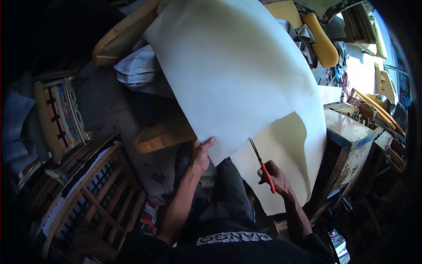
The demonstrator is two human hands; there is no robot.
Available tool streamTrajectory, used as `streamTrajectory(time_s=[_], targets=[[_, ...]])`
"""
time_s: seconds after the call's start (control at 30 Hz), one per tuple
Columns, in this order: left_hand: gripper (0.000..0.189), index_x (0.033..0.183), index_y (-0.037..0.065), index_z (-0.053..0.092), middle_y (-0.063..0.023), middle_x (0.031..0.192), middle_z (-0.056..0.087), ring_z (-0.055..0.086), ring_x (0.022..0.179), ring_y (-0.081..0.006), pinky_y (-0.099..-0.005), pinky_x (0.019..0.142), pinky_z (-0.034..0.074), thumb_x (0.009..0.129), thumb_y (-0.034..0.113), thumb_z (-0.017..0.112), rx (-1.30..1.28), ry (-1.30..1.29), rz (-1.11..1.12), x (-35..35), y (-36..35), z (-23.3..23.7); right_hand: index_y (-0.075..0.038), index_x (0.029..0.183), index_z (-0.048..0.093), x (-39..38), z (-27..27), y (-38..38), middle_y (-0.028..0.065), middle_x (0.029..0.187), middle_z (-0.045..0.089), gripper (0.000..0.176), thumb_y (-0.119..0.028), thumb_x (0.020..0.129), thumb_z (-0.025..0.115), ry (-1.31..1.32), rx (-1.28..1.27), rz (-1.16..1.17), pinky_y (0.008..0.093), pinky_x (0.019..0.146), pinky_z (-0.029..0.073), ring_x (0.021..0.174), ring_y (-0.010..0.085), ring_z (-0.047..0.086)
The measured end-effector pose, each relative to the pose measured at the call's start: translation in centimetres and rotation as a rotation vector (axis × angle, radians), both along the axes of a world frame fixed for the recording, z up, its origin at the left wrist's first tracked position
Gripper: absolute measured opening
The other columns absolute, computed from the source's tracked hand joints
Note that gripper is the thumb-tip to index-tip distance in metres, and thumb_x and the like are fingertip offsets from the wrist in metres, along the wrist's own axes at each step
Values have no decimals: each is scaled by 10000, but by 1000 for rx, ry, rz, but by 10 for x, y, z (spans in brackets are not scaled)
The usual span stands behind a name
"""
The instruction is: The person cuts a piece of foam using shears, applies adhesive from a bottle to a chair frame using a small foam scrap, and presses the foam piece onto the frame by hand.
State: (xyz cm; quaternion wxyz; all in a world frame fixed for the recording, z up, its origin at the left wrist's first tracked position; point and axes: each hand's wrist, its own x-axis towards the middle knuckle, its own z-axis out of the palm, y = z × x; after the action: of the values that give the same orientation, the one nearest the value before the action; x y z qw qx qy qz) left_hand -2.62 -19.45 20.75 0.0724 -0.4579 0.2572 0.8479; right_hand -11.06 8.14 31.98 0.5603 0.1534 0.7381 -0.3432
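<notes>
A large white sheet (228, 79) spreads out in front of me, with a cut running up from its near edge. My left hand (202, 155) pinches the sheet's near left corner, thumb on top. My right hand (278, 177) grips a pair of scissors (266, 172) by the red handles. Their dark blades look closed and point away from me, with the tips over the sheet near the cut edge. Right of the cut, a cream-toned flap of the sheet hangs lower, and the scissors lie over it in this view.
Yellow foam cushions (162, 134) lie under and around the sheet. Printed fabric (140, 66) is bundled at its left. A wooden slatted frame (99, 193) stands at lower left, and a worn cabinet (347, 127) at right, with wooden pieces beyond it.
</notes>
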Motion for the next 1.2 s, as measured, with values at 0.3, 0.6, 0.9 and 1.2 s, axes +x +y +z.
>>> streamTrajectory(time_s=[0.3, 0.6, 0.9, 1.2], targets=[[334, 1293, 12, 599, -90, 1231, 670, 635, 1155, -202, -375, 1010, 508, 971, 74, 667, -6, -173, 10, 43, 24, -10, 34, 1120, 581, 3, -25, 12, 206, 945, 669, 763, -695, 896, 619, -213, -51, 364, 407, 852, 498, 896, 272, 649], [402, 1309, 18, 585, -83, 1242, 670, 631, 1160, -202, -391, 1022, 497, 945, 128, 717, 62, -208, 37, 45, 31, -1, 42, 1159, 623, -30, -33, -15, 212, 1000, 688, 763, -680, 912, 607, -204, -18, 343, 413, 884, 498, 958, 290, 664], [405, 1302, 10, 588, -93, 1232, 674, 637, 1149, -205, -398, 1000, 508, 942, 138, 724, 36, -189, 9, 42, 29, -1, 43, 1085, 675, -42, -30, -23, 188, 895, 708, 700, -635, 917, 640, -211, 19, 400, 395, 799, 524, 838, 249, 694], [416, 1312, 12, 587, -94, 1235, 670, 629, 1160, -205, -398, 1009, 492, 935, 126, 720, 75, -174, -29, 51, 30, 5, 42, 1077, 674, -45, -33, -36, 148, 840, 684, 713, -651, 913, 645, -241, 0, 353, 350, 661, 548, 691, 175, 672]])
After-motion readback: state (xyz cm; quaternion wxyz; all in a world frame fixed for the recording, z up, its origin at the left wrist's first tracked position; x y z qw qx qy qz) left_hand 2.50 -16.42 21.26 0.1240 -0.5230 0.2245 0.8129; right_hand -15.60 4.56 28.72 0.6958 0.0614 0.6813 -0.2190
